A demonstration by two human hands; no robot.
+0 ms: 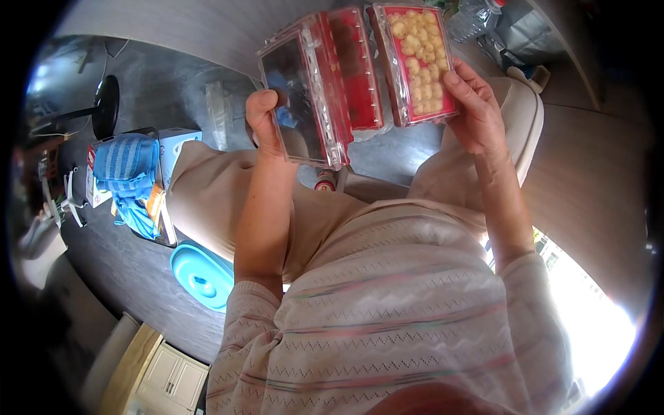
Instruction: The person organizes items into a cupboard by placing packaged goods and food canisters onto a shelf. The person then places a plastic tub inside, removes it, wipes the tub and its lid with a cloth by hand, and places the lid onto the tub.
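Note:
My left hand [266,124] is closed on the near edge of a clear plastic box [301,83], its thumb on top and most of its fingers hidden behind. Close against that box's right side stands a red box with a clear cover [356,72]; what supports it is hidden. My right hand [477,104] grips a red box of pale yellow round pieces [420,59] by its lower right corner, thumb on the face. The pieces sit in rows under clear plastic. Both hands hold the boxes tilted up above my lap.
A clear bottle with a red cap [477,19] is at the upper right, beside a wooden panel [588,159]. On my left are a blue towel [128,162] on boxes and a light-blue lid [202,277]. A red can [325,182] shows between my legs.

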